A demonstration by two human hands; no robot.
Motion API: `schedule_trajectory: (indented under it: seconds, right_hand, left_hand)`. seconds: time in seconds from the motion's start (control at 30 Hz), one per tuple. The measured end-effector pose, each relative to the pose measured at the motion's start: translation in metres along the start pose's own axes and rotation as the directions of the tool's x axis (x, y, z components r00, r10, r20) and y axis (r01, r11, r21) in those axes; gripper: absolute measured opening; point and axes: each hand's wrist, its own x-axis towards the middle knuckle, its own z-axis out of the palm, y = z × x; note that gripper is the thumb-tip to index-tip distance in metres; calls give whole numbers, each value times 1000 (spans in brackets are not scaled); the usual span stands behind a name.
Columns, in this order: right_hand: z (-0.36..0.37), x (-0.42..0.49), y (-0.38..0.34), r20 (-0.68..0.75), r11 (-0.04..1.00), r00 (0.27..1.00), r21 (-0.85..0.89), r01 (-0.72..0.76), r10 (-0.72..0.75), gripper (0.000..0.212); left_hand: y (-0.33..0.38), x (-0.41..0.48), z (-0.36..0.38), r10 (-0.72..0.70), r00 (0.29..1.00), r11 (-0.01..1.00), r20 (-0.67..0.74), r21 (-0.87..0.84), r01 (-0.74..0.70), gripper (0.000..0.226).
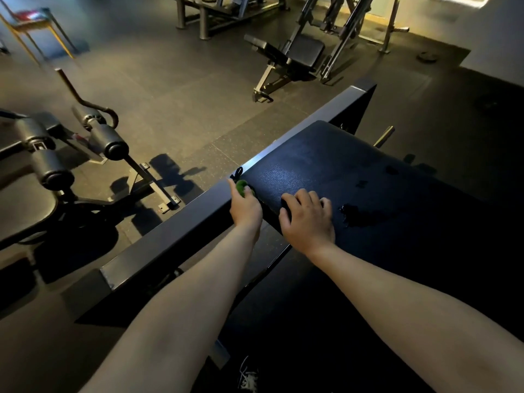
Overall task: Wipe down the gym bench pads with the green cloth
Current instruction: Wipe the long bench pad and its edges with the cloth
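A dark padded bench pad (354, 177) slopes across the right half of the view. Along its left side runs a dark steel frame beam (175, 231). My left hand (246, 207) grips a bunched green cloth (242, 186) at the pad's left edge, against the beam. Only a small green lump shows above the fingers. My right hand (307, 215) lies palm down on the pad just right of it, fingers slightly bent. A wet dark patch (351, 212) glistens on the pad beside that hand.
A roller-pad machine (85, 148) stands on the rubber floor at left. An incline bench (295, 56) and a rack (215, 12) are farther back. A black cord loop (237, 173) sticks up at the beam by the cloth.
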Motion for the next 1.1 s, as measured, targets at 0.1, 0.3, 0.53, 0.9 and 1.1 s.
schedule_trajectory:
  seconds: [0.1,0.3,0.53,0.9,1.1]
  right_hand:
    - [-5,-3,1,-61,996,998,81,25,-20,32]
    - [-19,-16,4,-7,959,998,276,-63,67,32]
    - [-36,-50,18,113,882,993,465,-79,29,36]
    - [-66,-53,20,172,760,974,650,-2,-145,95]
    - [-78,-27,34,154,725,982,664,-185,109,66]
  left_hand:
    - [-1,-26,2,24,1000,999,17,47,-25,56]
    - [-15,-82,7,111,984,992,140,44,-119,57]
    - [-32,-125,4,292,920,925,261,168,-341,49]
    - [43,-139,-2,111,964,969,242,-240,-51,29]
    - [37,-108,6,232,911,958,342,80,-274,39]
